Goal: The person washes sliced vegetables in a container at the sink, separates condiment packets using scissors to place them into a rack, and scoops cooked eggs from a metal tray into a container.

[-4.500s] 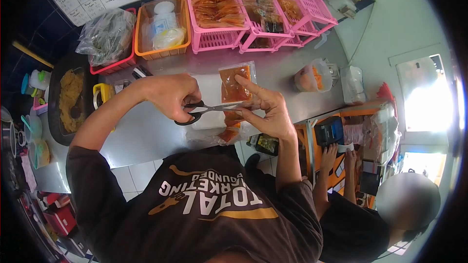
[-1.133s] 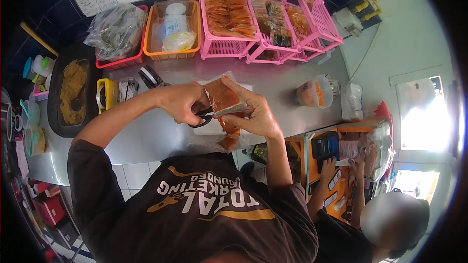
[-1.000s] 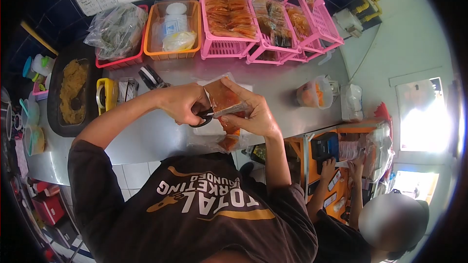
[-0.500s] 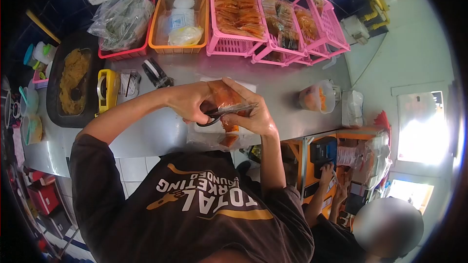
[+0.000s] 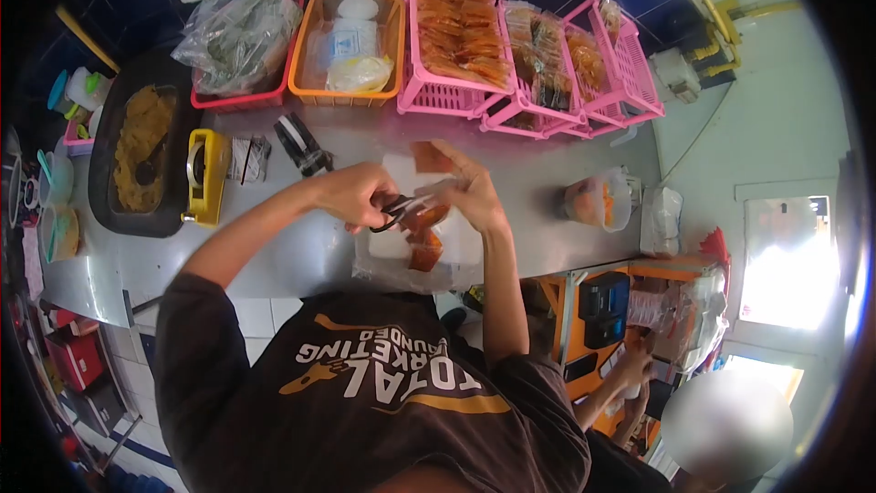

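My left hand [image 5: 358, 195] is closed around the black handles of a pair of scissors [image 5: 394, 210]. Their blades point right, toward my right hand [image 5: 474, 194], which pinches a clear plastic packet with orange-brown contents [image 5: 429, 157]. Blur hides the exact spot where blades and plastic meet. Below the hands, more orange-brown pieces [image 5: 423, 250] lie on a white board or tray [image 5: 392, 254] with clear plastic around it.
Behind stand a red basket [image 5: 239, 102], an orange basket [image 5: 347, 97] and pink baskets [image 5: 447, 102] of packets. A yellow tape dispenser [image 5: 208, 178] and black pan [image 5: 109, 192] are left; a clear tub [image 5: 598, 199] is right. A co-worker's hand [image 5: 630, 370] shows lower right.
My right hand has turned and the packet has shifted, so more of the orange pieces and white board shows. The scissors stay in my left hand. The co-worker's hands have moved down.
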A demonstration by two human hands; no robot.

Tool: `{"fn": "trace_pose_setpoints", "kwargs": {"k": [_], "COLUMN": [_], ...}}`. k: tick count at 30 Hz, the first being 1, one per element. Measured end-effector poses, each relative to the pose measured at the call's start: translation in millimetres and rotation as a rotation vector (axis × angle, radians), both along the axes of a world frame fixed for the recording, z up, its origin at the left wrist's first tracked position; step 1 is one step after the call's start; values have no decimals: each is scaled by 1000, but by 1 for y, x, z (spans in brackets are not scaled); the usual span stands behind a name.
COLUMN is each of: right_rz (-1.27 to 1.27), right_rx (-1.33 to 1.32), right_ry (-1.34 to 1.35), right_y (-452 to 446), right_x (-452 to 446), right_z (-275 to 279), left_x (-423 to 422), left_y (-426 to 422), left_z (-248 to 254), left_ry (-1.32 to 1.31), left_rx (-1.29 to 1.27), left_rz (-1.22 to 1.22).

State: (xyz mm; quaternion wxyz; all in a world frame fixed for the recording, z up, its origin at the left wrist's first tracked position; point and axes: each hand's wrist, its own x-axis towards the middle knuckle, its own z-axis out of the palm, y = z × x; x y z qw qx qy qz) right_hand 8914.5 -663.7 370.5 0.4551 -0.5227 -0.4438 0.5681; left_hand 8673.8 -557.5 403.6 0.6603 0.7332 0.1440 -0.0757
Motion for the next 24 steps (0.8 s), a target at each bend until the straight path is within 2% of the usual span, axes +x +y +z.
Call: {"fn": "trace_pose_setpoints", "kwargs": {"k": [1,2,4,6,9,12,14,15,17,22,24], "right_rz": [-112,-228,-299,-326,-312,-316,-346,-425,-69,142,60], "right_rx": [-2,-9,50,3,-41,-140,401,307,-96,-266,-287], "right_ry": [-5,-5,-135,-115,-124,-236,-1155,-1140,-1108,-1145,-1057], "right_y": [19,40,81,117,165,170,152,129,83,9,3], "right_x": [10,19,36,45,54,49,47,34,18,-11,-10], "right_z": [-21,-45,-89,-117,-135,-130,-123,-109,-97,-109,-113], "left_x": [-5,-11,-19,-26,-34,-42,-54,-59,-67,-66,-64], "left_y": [0,-3,-13,-30,-49,-61,-69,-72,-76,-73,-67], "left_z": [-8,-21,-49,-65,-78,-84,-100,-104,-111,-108,-102], "left_ry": [25,30,3,23,40,125,98,103,108,170,184], "left_rx": [-107,-98,-325,-311,-336,-387,-409,-424,-426,-444,-416], "left_rz": [113,104,229,229,257,316,393,395,458,471,457]}}
